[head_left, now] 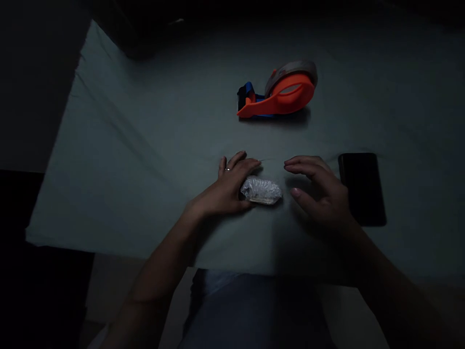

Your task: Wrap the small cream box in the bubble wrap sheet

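Note:
A small bundle in clear bubble wrap (261, 190) lies on the cloth-covered table in front of me. My left hand (234, 184) rests at its left end, fingers spread beyond it and thumb along its near side. That hand looks open around the bundle rather than clamped on it, and one finger wears a ring. To the right of the bundle, my right hand (321, 189) hovers apart from it. Its fingers and thumb are held apart with nothing between them. What is inside the wrap cannot be made out.
An orange and blue tape dispenser (290, 99) with a roll of tape lies farther back. Beside my right hand is a dark, flat, phone-like rectangle (364, 189). The pale green cloth (145, 121) covers the table, whose near edge borders my lap. The room is dim.

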A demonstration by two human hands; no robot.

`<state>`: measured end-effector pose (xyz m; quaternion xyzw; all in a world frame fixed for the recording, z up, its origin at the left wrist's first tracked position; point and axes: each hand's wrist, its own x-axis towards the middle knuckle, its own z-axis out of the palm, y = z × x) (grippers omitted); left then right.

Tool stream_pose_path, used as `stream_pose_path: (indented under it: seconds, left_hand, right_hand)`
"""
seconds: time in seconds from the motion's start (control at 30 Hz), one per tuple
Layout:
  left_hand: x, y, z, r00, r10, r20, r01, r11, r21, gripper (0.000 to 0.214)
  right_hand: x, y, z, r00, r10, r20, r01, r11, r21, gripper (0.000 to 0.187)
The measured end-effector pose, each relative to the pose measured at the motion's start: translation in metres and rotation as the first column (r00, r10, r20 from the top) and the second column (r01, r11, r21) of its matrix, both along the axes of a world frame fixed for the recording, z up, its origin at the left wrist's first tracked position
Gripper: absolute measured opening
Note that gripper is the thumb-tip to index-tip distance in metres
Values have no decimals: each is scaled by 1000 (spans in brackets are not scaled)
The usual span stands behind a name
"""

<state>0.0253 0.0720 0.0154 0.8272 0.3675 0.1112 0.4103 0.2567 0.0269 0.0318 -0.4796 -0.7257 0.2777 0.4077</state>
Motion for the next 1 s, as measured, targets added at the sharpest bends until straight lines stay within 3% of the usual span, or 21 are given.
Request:
stream_pose_path:
  seconds: [0.1,0.37,0.5,0.63,1.0]
  left_hand:
    - [3,-1,3,999,12,53,-11,1000,-25,54]
    - [10,-4,13,968,149,201,-93,961,-260,31]
    - [10,-3,12,968,124,219,-50,948,-315,29]
    - [11,-4,12,967,106,231,-23,941,-336,29]
    - [15,-9,7,978,91,188,-46,972,-229,39]
  right_hand:
    - [-1,-1,2,1000,21,-11,-21,1000,6,32]
    - [-1,-1,9,986,127,106,-132,990,40,22]
    - [-3,-2,7,958,157,241,-184,979,92,20]
    - [-10,-5,6,954,110,277,-141,985,94,14]
    - [-14,-9,-3,977,-30,211,26,999,17,10]
